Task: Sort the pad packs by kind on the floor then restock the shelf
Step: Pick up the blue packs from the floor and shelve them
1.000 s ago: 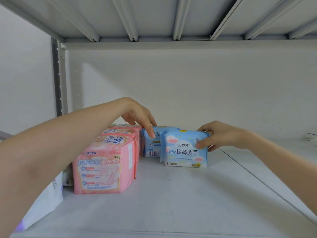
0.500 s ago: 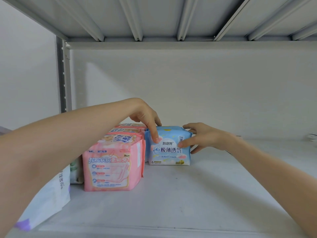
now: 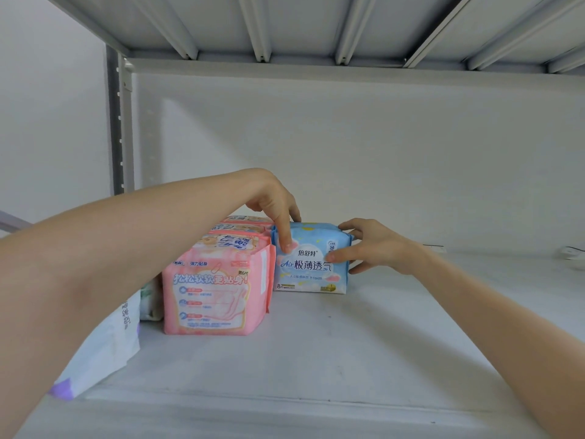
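A blue pad pack (image 3: 311,270) stands upright on the white shelf board (image 3: 348,350), right against a row of pink pad packs (image 3: 215,296). My left hand (image 3: 275,207) reaches over the pink row. Its fingers hook over the blue pack's top left corner, with one fingertip pressed on the front face. My right hand (image 3: 373,245) grips the pack's right end, thumb on the front and fingers behind. Another blue pack directly behind it is almost fully hidden.
A white pack with a purple corner (image 3: 101,346) leans at the shelf's left edge, under my left forearm. A pale green pack (image 3: 151,301) sits behind it. The grey upright post (image 3: 118,128) stands at back left. A small white object (image 3: 573,252) lies far right.
The blue pack has slid left, from apart on the shelf to tight against the pink row and in front of the other blue pack. My right hand moved left with it.
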